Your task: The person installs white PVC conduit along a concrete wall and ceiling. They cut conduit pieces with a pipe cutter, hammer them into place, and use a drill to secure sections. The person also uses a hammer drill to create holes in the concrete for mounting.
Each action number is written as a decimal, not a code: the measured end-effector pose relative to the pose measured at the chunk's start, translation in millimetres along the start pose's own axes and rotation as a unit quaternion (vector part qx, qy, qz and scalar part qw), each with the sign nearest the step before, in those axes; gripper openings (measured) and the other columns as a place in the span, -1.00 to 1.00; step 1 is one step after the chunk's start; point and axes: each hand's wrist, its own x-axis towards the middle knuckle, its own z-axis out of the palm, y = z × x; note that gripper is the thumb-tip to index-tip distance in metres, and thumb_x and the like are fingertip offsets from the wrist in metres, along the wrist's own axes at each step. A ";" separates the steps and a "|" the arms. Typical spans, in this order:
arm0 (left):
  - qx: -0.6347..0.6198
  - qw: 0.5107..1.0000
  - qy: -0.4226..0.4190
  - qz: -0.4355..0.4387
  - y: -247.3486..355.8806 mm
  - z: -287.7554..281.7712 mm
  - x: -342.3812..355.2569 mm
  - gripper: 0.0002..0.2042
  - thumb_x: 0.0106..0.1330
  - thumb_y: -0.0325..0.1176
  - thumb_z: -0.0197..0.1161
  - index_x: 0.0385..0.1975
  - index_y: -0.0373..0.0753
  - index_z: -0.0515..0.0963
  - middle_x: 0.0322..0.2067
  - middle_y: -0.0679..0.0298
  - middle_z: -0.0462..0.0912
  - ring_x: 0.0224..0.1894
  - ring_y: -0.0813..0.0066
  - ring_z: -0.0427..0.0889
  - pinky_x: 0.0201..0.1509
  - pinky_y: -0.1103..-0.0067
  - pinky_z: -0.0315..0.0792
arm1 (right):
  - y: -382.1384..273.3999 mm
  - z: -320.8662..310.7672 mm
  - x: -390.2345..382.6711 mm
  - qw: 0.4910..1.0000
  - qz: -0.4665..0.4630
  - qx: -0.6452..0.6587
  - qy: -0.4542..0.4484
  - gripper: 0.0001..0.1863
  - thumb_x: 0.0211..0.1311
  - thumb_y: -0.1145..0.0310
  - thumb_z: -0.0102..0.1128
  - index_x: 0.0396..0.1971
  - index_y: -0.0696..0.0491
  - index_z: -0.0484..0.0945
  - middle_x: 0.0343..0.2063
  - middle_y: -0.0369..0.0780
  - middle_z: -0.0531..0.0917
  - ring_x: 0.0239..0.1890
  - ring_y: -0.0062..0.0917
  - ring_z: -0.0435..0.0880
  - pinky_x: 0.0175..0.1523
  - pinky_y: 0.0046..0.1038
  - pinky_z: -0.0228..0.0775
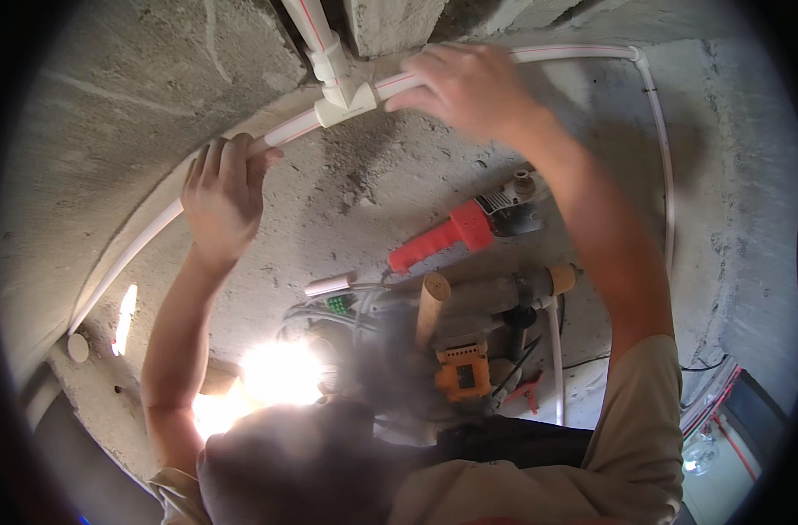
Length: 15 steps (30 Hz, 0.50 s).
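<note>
A long white plastic pipe [141, 241] with a red stripe runs along the foot of the concrete wall. At a white tee fitting [346, 105] it meets a branch pipe [309, 22] coming in from the top edge. My left hand [222, 188] is closed round the pipe to the left of the tee, fingers over its far side. On the other side of the tee, my right hand [469, 87] grips the pipe, its palm hiding part of it. The joints at both ends of the tee stay visible between my hands.
Below the tee lies a red-handled pipe welding tool [447, 238]. Nearer me are a short pipe offcut [327, 285], a power drill [513, 289], a wooden handle [431, 306] and an orange-cased tool [465, 372]. An elbow [637, 57] turns the pipe at right. Bright glare [281, 372] covers the lower left.
</note>
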 end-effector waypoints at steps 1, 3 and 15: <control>-0.001 1.000 -0.010 -0.006 -1.1 0.6 -1.8 -0.79 0.36 -0.24 0.40 -0.23 -0.23 0.60 -0.41 0.19 0.70 -0.45 0.15 0.67 -0.41 0.31 0.49 | 6.4 -4.2 -2.1 0.999 -0.026 0.025 0.016 -0.56 0.24 -0.11 0.37 -0.30 0.01 0.64 -0.51 -0.24 0.69 -0.45 -0.30 0.72 -0.33 -0.30 0.55; -0.006 0.999 -0.036 -0.023 -1.5 3.7 0.2 -0.84 0.39 -0.30 0.38 -0.23 -0.24 0.60 -0.42 0.17 0.68 -0.47 0.11 0.66 -0.43 0.29 0.47 | 17.7 -8.7 -4.9 0.999 -0.003 0.038 -0.030 -0.51 0.31 -0.19 0.27 -0.37 0.02 0.64 -0.56 -0.19 0.70 -0.49 -0.24 0.73 -0.35 -0.20 0.52; -0.110 0.985 -0.077 -0.110 1.0 -2.8 13.5 -0.80 0.49 -0.21 0.25 -0.36 -0.15 0.61 -0.68 0.25 0.49 -0.70 0.46 0.43 -0.60 0.50 0.28 | 17.5 -14.5 -5.2 0.990 0.002 0.138 0.030 -0.58 0.31 0.01 0.32 -0.48 0.11 0.68 -0.58 -0.07 0.71 -0.50 -0.16 0.74 -0.40 -0.12 0.48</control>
